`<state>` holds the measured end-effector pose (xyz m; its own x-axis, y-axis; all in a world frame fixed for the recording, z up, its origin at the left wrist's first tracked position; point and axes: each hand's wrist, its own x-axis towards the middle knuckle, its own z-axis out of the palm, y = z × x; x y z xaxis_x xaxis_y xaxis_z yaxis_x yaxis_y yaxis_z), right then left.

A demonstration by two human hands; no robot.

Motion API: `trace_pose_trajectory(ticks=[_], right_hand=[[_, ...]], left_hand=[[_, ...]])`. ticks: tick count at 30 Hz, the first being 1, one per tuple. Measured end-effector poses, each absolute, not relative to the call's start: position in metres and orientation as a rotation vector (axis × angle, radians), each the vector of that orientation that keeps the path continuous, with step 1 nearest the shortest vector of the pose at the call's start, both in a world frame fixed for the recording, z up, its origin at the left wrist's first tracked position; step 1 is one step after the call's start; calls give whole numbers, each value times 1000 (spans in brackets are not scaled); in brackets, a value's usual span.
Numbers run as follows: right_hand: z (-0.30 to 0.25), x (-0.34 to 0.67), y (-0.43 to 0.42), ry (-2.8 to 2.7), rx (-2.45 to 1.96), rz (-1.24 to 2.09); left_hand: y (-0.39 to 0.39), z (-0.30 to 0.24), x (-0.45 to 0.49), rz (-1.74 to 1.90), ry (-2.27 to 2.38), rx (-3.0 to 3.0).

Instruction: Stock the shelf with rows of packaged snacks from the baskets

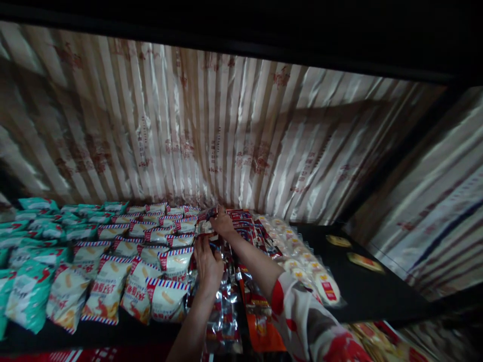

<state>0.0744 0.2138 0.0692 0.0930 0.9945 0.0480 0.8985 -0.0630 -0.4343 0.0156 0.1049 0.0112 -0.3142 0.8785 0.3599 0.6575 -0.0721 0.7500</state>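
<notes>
My right hand (222, 223) reaches to the back of the shelf, its thumb and fingers at a small dark-and-pale packet (205, 227) in the back of a column. In front of it, my left hand (207, 261) lies over the same column with fingers stretched and the thumb apart, fingertips touching the packet's near edge. Below the left hand, shiny dark red and silver packets (222, 322) run toward the shelf front. Left of it stand rows of cream snack bags (169, 299) with red and blue striped edges. Fine finger contact is dim and blurred.
Teal bags (30, 296) fill the far left. Right of my forearm lie dark red packets (241, 226), an orange packet (262, 332) and round pale packets (326, 286). Two flat packets (365, 262) lie on the black shelf (385, 296). Pleated sheeting (234, 125) backs it; a dark beam crosses above.
</notes>
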Motion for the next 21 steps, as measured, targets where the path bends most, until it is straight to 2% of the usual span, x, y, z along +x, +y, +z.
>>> trace_pose_trajectory(ticks=[8, 11, 14, 17, 21], right_hand=[[71, 84, 203, -1992, -1920, 230], [74, 87, 194, -2001, -1943, 79], [75, 88, 191, -2135, -1743, -59], [73, 84, 197, -2339, -1530, -23], [71, 69, 208, -2488, -1480, 72]], left_hand=[[104, 9, 20, 1298, 1963, 1686], [104, 9, 20, 1319, 1940, 1688], [103, 12, 20, 1310, 1948, 1723], [102, 15, 22, 1283, 1974, 1765], [101, 16, 24, 1214, 1982, 1812]])
